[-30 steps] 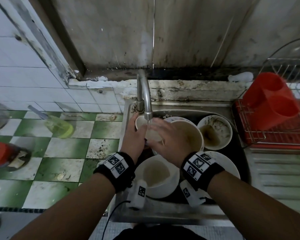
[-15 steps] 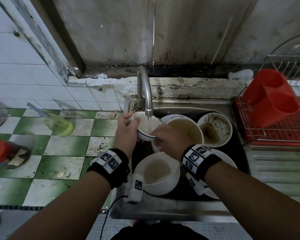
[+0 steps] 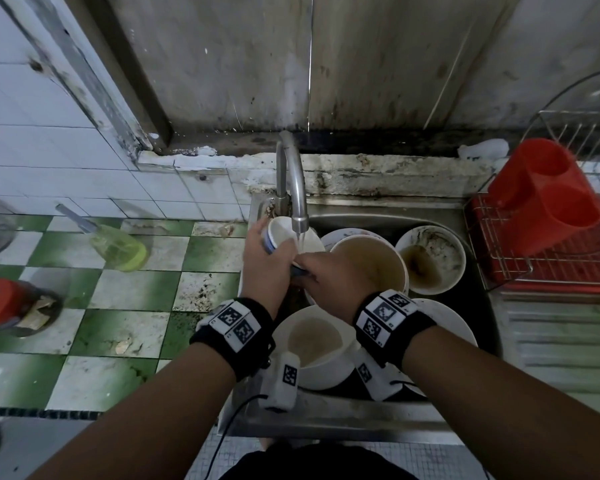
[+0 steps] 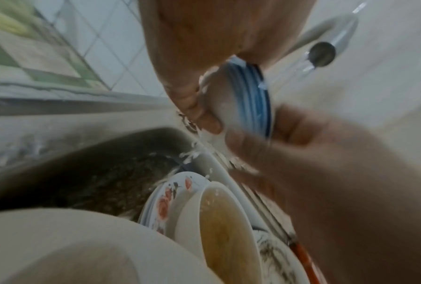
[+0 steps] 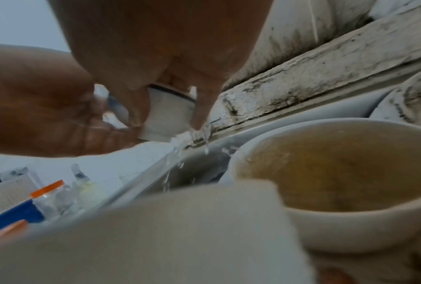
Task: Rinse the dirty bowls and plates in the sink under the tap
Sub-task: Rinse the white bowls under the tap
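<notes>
A small white bowl (image 3: 284, 233) with blue bands (image 4: 250, 100) is tilted under the running tap (image 3: 297, 202). My left hand (image 3: 265, 263) grips its left side, fingers curled round the wall. My right hand (image 3: 329, 271) holds its near rim from the right; in the right wrist view its fingers (image 5: 202, 107) straddle the bowl's base (image 5: 167, 113). Water runs off the bowl into the steel sink (image 3: 378, 220). Below lie a large bowl of brown water (image 3: 371, 261), a dirty bowl (image 3: 430, 259), a white bowl (image 3: 314, 344) and a flowered plate (image 4: 165, 199).
A red rack (image 3: 548, 251) with a red cup holder (image 3: 541, 192) stands right of the sink. On the green and white tiled counter (image 3: 125, 292) at the left lie a yellow-green bottle (image 3: 118, 245) and a red-lidded jar (image 3: 4, 303). A stained wall ledge (image 3: 378, 171) runs behind the tap.
Both hands have lifted the small bowl higher and tilted it more steeply under the tap. My right hand has moved from inside the bowl to its near rim.
</notes>
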